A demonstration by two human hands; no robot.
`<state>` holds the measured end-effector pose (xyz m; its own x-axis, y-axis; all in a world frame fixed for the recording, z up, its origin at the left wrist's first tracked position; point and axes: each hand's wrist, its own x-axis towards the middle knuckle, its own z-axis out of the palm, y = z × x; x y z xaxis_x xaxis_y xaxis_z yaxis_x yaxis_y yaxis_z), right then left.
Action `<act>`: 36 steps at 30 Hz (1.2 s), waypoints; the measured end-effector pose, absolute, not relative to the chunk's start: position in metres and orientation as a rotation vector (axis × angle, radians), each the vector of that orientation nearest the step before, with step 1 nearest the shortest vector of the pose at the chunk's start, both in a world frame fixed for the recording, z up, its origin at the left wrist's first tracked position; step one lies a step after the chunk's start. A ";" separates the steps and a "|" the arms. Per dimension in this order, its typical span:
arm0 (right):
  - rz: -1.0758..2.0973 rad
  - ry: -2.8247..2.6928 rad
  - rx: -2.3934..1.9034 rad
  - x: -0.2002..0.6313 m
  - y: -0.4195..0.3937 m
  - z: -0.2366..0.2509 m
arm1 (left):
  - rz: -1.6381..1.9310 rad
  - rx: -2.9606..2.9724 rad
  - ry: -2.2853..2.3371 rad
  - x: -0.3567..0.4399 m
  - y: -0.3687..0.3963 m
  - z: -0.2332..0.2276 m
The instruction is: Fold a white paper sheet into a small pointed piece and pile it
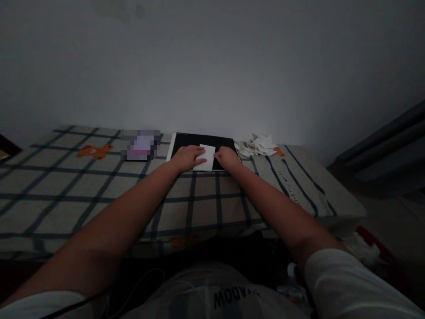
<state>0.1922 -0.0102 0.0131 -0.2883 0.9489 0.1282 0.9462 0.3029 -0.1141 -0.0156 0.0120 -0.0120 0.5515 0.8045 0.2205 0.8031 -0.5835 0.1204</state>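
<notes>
A small white piece of paper (207, 161) lies on a flat black item with a white left border (186, 139), perhaps a book or folder. My left hand (186, 158) rests on the paper's left side, fingers stretched out and thumb apart, pressing it flat. At the paper's right edge is my right hand (228, 158), its fingers curled and the fingertips pinched together against that edge. The curled fingers hide how much of the edge is between them.
A checked cloth (206, 199) covers the table, which stands against a pale wall (212, 66). Right of the black item is a pile of white paper scraps (262, 145). A blurred, purplish phone-like object (141, 146) lies to the left. Dark folded fabric (388, 150) hangs at far right.
</notes>
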 end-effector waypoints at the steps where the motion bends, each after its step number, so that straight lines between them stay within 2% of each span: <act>1: 0.029 -2.359 -1.794 0.190 -0.008 0.015 | 0.398 2.760 1.428 -0.016 0.012 -0.012; 13: 0.018 -2.274 -1.911 0.182 0.009 0.020 | 0.393 2.760 1.435 -0.016 0.010 -0.011; 23: -0.017 -2.583 -1.590 0.189 -0.031 0.010 | 0.391 2.755 1.450 -0.014 0.009 -0.010; 36: 0.033 -2.608 -1.480 0.193 -0.057 0.010 | 0.383 2.767 1.440 -0.015 0.011 -0.011</act>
